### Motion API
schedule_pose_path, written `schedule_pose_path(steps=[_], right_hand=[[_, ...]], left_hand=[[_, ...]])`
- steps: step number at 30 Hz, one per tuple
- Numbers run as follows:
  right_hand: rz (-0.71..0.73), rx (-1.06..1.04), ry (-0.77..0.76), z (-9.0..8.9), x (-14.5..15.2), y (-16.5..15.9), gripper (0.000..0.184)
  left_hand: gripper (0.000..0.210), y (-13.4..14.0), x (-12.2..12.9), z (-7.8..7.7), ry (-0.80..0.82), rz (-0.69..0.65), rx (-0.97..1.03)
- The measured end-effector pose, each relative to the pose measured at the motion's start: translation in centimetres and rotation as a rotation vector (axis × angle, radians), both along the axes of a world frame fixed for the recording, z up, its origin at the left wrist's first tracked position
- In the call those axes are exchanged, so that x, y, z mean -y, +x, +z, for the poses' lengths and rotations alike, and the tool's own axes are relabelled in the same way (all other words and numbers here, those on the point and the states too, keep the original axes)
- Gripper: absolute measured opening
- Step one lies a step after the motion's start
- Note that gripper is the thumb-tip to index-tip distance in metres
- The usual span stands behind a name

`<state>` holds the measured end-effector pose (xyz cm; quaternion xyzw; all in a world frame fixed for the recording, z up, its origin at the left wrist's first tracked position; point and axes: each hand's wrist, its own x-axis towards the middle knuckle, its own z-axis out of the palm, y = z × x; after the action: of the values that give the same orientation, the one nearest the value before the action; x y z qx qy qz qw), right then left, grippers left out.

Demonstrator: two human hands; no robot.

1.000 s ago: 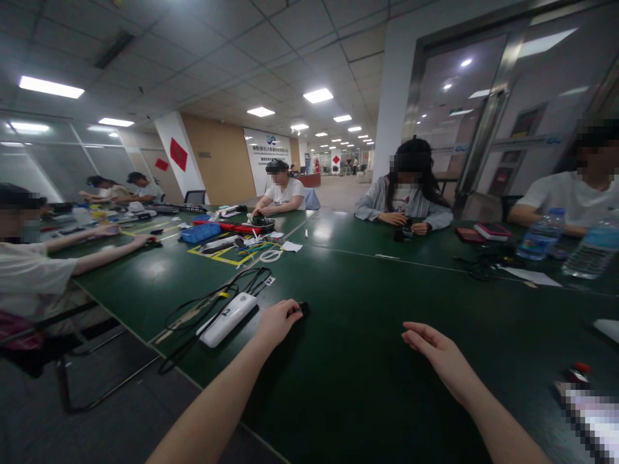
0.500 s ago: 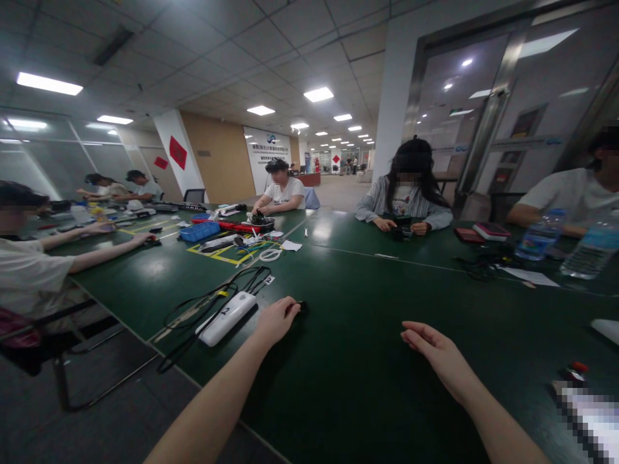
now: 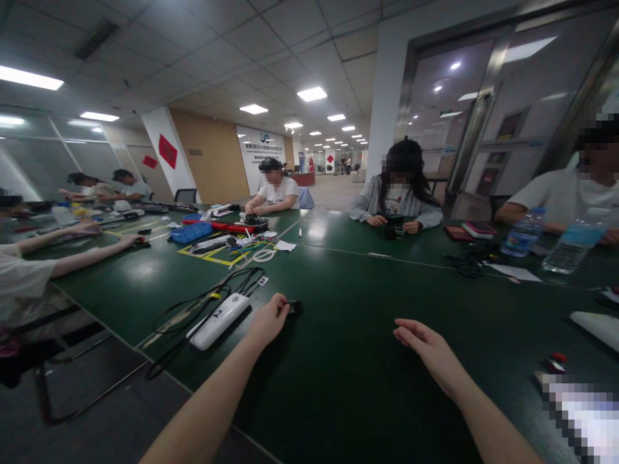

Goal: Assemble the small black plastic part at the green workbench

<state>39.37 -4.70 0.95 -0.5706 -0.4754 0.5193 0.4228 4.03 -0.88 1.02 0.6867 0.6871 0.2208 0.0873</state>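
Observation:
My left hand (image 3: 269, 320) rests low over the green table with its fingertips closed on the edge of a small dark object (image 3: 294, 307), too small and dim for me to name. That object lies at or just above the tabletop. To the left of this hand lies a white power bank (image 3: 218, 322) marked with a 2, with black cables (image 3: 186, 316) looped beside it. My right hand (image 3: 425, 345) hovers over the table on the right, fingers stretched out and loosely together, with nothing seen in it.
The green table (image 3: 348, 386) spreads in front of me. A blue basket (image 3: 190, 232), cables and tools lie further back left. Water bottles (image 3: 570, 248) and a notebook (image 3: 478, 230) are at the right. People sit around the table, including one opposite (image 3: 399, 193).
The view has turned slightly to the right, so the scene shifts left. More of the dark object shows beyond my left fingertips. My right hand keeps much the same pose.

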Motion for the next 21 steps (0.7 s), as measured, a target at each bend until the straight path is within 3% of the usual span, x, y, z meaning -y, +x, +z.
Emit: schedule_pose_path(steps=[4,13,21], right_hand=[[-0.012,0.007,0.010,0.4,0.3,-0.2,0.032],[-0.029,-0.006,0.011,1.0,0.6,-0.7,0.028],[0.009,-0.019,0.022,0.4,0.4,-0.3,0.031]], left_hand=[[0.025,-0.5,-0.3,-0.3,-0.011,0.042,0.077],[0.047,-1.3,-0.1,-0.5,-0.020,-0.105,0.037],[0.043,-2.1,-0.8,-0.6,-0.037,0.019,0.004]])
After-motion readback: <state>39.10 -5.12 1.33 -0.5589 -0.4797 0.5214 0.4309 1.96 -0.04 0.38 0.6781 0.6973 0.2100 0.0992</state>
